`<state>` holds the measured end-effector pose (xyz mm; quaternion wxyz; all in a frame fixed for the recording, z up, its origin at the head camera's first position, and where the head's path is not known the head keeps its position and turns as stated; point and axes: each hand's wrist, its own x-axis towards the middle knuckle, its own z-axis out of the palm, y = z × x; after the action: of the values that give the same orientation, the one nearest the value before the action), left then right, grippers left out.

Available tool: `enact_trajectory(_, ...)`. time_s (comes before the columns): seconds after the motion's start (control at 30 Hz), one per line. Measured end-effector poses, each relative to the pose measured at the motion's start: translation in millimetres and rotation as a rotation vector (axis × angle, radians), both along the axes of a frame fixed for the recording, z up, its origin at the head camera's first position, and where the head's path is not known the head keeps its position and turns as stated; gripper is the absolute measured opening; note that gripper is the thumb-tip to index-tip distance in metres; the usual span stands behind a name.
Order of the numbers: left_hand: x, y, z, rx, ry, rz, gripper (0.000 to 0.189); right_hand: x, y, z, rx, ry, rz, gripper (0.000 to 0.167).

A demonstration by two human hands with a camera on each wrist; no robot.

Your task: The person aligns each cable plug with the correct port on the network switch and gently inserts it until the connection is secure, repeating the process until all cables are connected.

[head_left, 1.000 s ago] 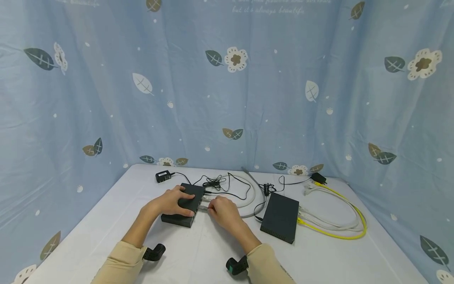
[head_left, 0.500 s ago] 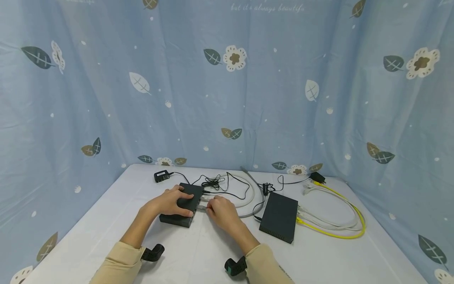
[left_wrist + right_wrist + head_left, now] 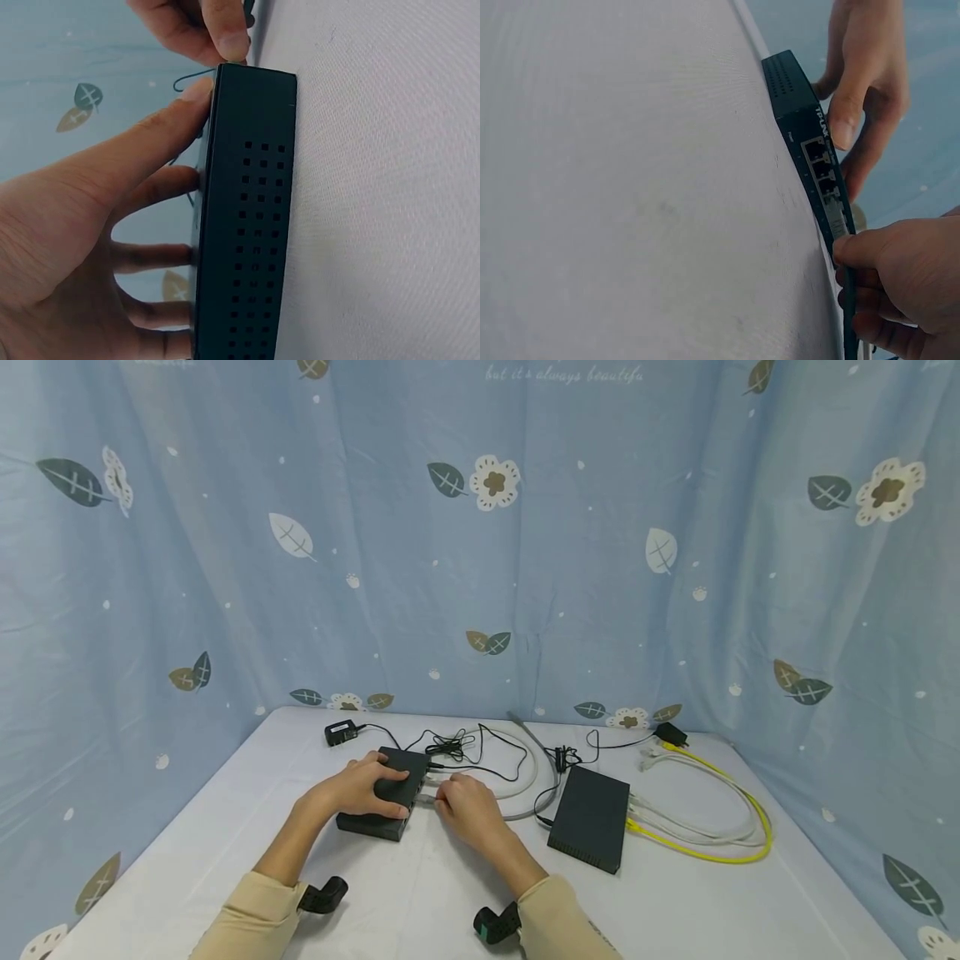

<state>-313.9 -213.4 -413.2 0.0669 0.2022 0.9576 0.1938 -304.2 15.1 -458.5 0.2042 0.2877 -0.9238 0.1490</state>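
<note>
A black TP-LINK network switch [image 3: 371, 827] lies flat on the left half of the table. My left hand [image 3: 363, 788] rests on its top with fingers spread and straight, the thumb near the port edge. At the port side, my right hand [image 3: 472, 810] pinches the plug end of a grey network cable [image 3: 517, 817]. In the right wrist view the plug [image 3: 835, 213] sits at one of the ports, with several dark openings beside it. The fingertips of the right hand partly cover the plug. The left wrist view shows the vented side [image 3: 259, 225] of the switch.
A second black box [image 3: 591, 818] stands to the right, with white cables and a yellow cable [image 3: 727, 862] at its right side. Behind lie a coiled black power cord [image 3: 450, 747], a black adapter [image 3: 341, 732] and another adapter [image 3: 671, 735]. A blue patterned curtain hangs behind.
The head view has shifted slightly. Both hands keep almost the same places, the left on the switch and the right at the grey cable's plug.
</note>
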Motion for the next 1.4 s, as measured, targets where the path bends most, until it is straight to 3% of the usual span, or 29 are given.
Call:
enact_trajectory(0.53, 0.1, -2.9, 1.9, -0.006, -0.007, 0.011, 0.076, 0.0, -3, 2.7, -0.053, -0.048, 0.010, 0.007)
enact_trajectory(1.1, 2.8, -0.9, 3.2, -0.022, -0.036, 0.028, 0.076, 1.5, 6, 9.8, -0.173, -0.221, 0.057, 0.008)
enact_trajectory(1.4, 3.6, 0.3, 2.1, -0.015, -0.029, 0.041, 0.076, -1.1, 8, 7.4, -0.181, -0.228, 0.074, 0.010)
